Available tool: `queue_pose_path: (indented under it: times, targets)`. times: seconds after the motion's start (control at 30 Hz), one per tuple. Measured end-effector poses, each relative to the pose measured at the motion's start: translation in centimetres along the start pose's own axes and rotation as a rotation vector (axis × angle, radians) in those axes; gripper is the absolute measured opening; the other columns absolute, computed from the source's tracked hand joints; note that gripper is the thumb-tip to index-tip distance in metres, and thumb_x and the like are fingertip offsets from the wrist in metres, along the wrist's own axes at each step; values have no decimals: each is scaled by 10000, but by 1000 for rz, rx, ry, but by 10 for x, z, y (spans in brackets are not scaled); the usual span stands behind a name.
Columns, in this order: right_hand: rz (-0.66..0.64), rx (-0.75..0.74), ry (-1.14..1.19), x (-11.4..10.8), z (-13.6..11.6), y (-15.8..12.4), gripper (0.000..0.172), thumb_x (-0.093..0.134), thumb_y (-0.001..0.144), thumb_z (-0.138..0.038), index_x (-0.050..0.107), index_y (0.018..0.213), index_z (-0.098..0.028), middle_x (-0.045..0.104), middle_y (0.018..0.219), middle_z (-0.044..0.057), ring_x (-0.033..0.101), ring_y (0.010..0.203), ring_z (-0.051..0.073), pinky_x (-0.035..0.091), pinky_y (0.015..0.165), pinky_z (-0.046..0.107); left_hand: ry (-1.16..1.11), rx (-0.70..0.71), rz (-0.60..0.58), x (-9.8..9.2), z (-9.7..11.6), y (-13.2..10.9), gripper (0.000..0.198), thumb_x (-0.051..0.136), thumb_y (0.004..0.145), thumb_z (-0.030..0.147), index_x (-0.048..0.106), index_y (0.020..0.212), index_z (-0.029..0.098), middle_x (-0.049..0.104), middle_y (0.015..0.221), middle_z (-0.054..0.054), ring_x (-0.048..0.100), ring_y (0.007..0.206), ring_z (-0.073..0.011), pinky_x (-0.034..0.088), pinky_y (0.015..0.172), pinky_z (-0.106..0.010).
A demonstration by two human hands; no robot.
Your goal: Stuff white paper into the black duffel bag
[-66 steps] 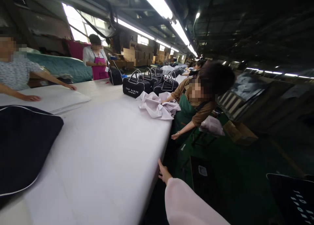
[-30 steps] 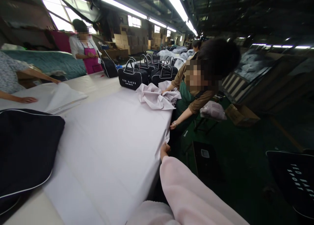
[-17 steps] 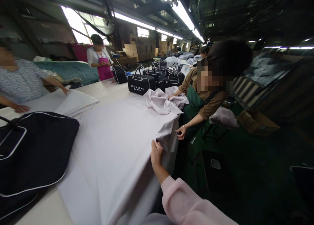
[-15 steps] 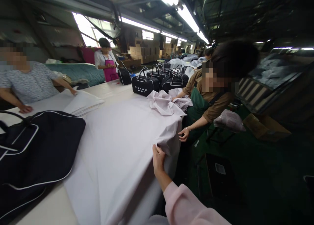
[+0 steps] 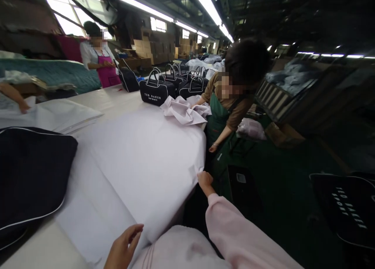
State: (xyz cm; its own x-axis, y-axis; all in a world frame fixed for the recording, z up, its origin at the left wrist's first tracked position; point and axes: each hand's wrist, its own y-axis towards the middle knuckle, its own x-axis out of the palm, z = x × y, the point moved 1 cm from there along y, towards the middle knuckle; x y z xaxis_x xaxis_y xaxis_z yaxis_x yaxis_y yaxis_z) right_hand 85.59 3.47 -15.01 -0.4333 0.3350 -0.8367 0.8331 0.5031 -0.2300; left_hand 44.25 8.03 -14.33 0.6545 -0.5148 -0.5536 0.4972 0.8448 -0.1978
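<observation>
Head view, 1 frame. Large white paper sheet (image 5: 140, 159) lies spread over the tabletop (image 5: 38, 253), reaching its right edge and draping slightly over it.

Right hand (image 5: 205, 180): at the right edge of the tabletop, fingers closed on the far right corner of the sheet, where the paper puckers at the pinch. Pink sleeve runs back from it toward the camera.

Left hand (image 5: 123, 247): at the near edge, fingers loose and spread, tips touching or just above the near corner of the sheet. Not gripping anything that I can see; contact itself is hard to confirm.

Dark bag with white piping (image 5: 29, 175) rests on the left part of the tabletop, overlapping the sheet's left side.

Other items: a person in a green apron (image 5: 222, 120) stands at the right edge further along, 1 hand on crumpled paper (image 5: 184, 110), the other hanging below the edge. Black handbags (image 5: 155, 91) stand in a group toward the far end. A person in a pink apron (image 5: 101, 63) stands at the far left side.

Judgement: step in hand looks like drawing 1 sheet toward the near edge. Next move likely calls for the left hand to close on the near corner so both corners move together, pulling evenly to avoid tearing or creasing thin paper.
</observation>
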Motion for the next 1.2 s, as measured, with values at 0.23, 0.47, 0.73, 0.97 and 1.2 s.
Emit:
queue_pose_path:
  times: [0.23, 0.47, 0.73, 0.97, 1.2]
  targets:
    - [-109, -213, 207, -49, -74, 22, 270, 709, 715, -355, 639, 530, -171, 663, 616, 57, 644, 733, 210, 424, 657, 269, 1, 24, -64, -3, -4, 3, 396, 582, 757, 558, 768, 900, 239, 770, 958, -47, 728, 911, -266, 604, 850, -333]
    - [-180, -251, 662, -72, -128, 25, 352, 683, 725, -447, 566, 538, -173, 520, 486, -26, 401, 463, 81, 293, 483, 229, -59, -47, 117, -18, 25, 2, 502, 617, 681, 675, 757, 916, 254, 757, 980, -48, 713, 912, -297, 593, 890, -399]
    - [-259, -298, 1009, -79, -175, 0, 423, 758, 600, -522, 541, 525, -167, 477, 466, -45, 336, 448, 50, 218, 448, 217, -285, -228, 533, -14, 31, 21, 1108, 811, 530, 659, 413, 1399, 100, 477, 1381, -241, 540, 1217, -413, 519, 990, -596]
    - [-276, -164, 1173, -69, -162, 7, 453, 790, 543, -534, 523, 553, -169, 487, 499, -44, 316, 425, 37, 181, 411, 210, -1045, -555, 260, 11, 38, 9, 341, 657, 890, 299, 546, 1189, 180, 526, 1419, -114, 578, 1203, -237, 605, 865, -337]
    - [-179, -16, 1110, -47, -129, 30, 424, 845, 543, -401, 494, 508, -166, 459, 432, -63, 294, 391, 27, 161, 357, 205, -1190, -393, 264, -9, 71, -1, 327, 584, 943, 336, 628, 1153, 90, 693, 1161, -147, 660, 1042, -217, 566, 889, -295]
